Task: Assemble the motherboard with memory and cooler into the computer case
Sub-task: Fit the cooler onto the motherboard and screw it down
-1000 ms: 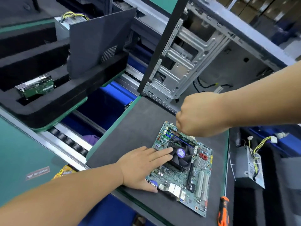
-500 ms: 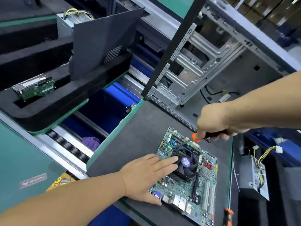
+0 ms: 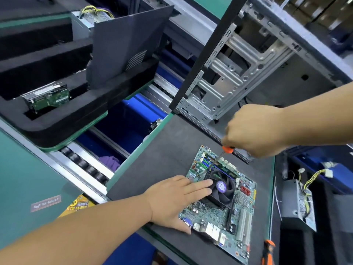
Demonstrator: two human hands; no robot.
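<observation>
Two bare forearms, left grip (image 3: 177, 199), right grip (image 3: 254, 131), sleeveless

dark foam mat (image 3: 168, 150), motherboard (image 3: 219, 209) flat on it

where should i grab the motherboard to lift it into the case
By its bare side edges, coming in from the left and right. The motherboard lies flat on the grey mat; its middle carries the cooler fan and its top is crowded with parts, so pinching the rims is probably safest.
</observation>
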